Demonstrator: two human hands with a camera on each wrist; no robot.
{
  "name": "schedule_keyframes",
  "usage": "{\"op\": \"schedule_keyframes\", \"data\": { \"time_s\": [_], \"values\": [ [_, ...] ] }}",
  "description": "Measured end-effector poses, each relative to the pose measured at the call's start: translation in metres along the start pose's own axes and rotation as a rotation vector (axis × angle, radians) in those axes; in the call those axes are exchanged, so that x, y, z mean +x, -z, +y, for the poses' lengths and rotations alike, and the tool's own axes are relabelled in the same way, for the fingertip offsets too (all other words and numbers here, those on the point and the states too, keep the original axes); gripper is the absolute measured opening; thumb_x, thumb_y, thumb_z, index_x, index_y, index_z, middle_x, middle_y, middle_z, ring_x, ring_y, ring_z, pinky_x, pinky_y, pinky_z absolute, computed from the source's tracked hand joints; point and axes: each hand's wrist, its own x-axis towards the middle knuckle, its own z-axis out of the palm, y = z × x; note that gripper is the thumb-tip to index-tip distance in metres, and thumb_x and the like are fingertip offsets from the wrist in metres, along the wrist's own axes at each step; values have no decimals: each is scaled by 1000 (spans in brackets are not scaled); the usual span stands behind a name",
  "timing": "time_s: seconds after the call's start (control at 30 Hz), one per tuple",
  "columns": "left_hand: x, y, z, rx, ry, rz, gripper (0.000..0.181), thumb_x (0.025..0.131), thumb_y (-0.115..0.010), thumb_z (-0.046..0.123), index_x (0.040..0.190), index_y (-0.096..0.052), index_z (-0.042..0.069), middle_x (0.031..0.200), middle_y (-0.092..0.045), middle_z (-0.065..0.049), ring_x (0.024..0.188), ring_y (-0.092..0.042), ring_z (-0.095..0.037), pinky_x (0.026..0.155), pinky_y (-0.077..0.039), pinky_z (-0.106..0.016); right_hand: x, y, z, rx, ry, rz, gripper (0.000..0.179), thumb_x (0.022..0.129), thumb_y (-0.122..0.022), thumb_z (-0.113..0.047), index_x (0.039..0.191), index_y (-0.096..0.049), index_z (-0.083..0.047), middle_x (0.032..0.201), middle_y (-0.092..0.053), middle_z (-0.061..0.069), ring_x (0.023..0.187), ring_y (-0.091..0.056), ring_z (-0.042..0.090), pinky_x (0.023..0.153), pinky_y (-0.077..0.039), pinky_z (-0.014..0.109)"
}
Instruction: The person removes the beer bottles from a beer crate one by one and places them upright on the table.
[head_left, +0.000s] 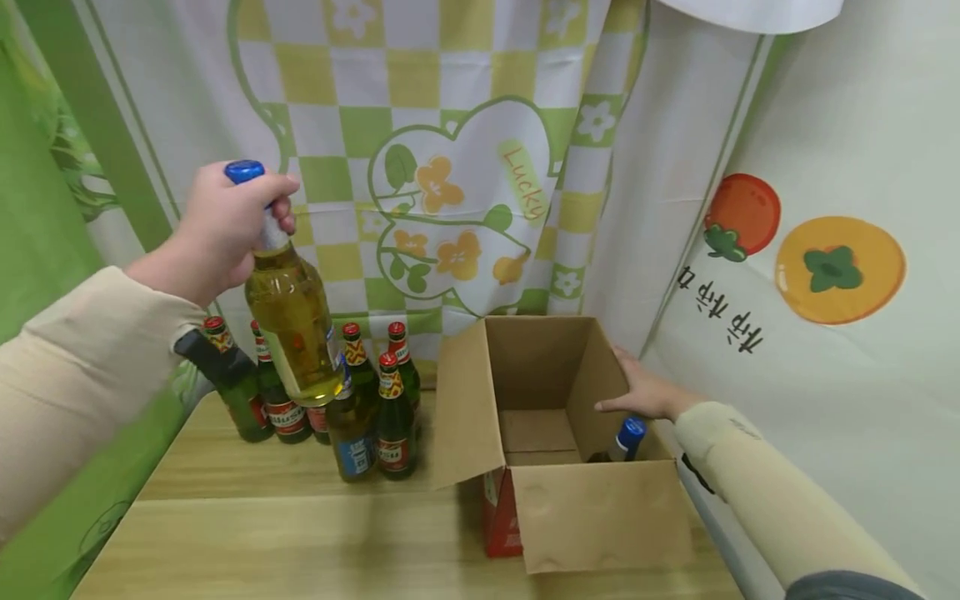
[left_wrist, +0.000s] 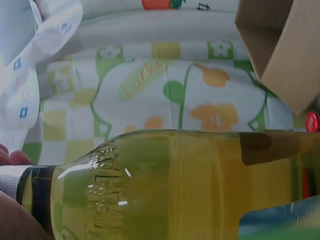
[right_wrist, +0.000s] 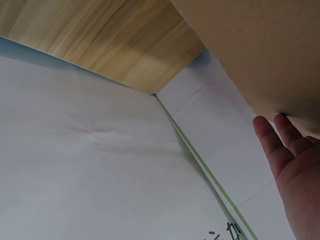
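In the head view my left hand (head_left: 225, 217) grips a clear beer bottle (head_left: 296, 308) by its neck, just under the blue cap. The bottle hangs tilted above a group of bottles, its yellow liquid filling the left wrist view. My right hand (head_left: 648, 392) holds the right flap of an open cardboard box (head_left: 540, 429), with the thumb on the inner side and the other fingers partly hidden behind. The right wrist view shows straight fingers (right_wrist: 270, 140) at the cardboard. Inside the box, at its near right corner, stands another blue-capped bottle (head_left: 630, 437).
Several green bottles (head_left: 395, 425) with red caps stand at the left of the wooden table (head_left: 300, 533), along with a blue-labelled bottle (head_left: 352, 442). The box's left flap (head_left: 468, 408) and front flap (head_left: 600, 517) stick outward. A patterned curtain (head_left: 450, 67) hangs behind.
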Motion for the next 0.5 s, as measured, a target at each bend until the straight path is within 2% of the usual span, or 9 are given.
{"op": "schedule_keyframes", "data": {
  "time_s": [0.13, 0.3, 0.37, 0.5],
  "values": [
    [0, 28, -10, 39, 37, 35, 23, 100, -69, 11, 79, -61, 7, 66, -59, -1, 60, -60, -15, 64, -55, -24, -1, -1, 3, 3, -8, -8, 119, 83, -87, -30, 158, -6, 13, 162, -10, 40, 147, -14, 58, 117, -16, 68],
    [-5, 62, -27, -40, 38, 67, 24, 100, -68, 8, 76, -63, 6, 65, -59, -3, 58, -63, -15, 64, -58, -25, 0, -2, 2, -8, -15, -14, 120, 83, -87, -30, 158, -4, 13, 162, -10, 40, 146, -15, 58, 117, -17, 67],
    [-7, 72, -32, -56, 52, 65, 25, 100, -67, 8, 75, -62, 6, 65, -59, -3, 59, -64, -15, 64, -58, -25, 1, -2, 1, 4, -10, -10, 120, 83, -87, -29, 159, -4, 12, 162, -10, 40, 146, -17, 59, 116, -17, 68],
    [-9, 86, -47, -27, 76, 59, 26, 101, -67, 10, 76, -64, 8, 67, -61, -1, 60, -66, -14, 63, -58, -23, 1, 0, -1, 31, -4, -6, 121, 82, -88, -28, 160, -2, 10, 162, -8, 40, 146, -15, 59, 116, -16, 69]
  ]
}}
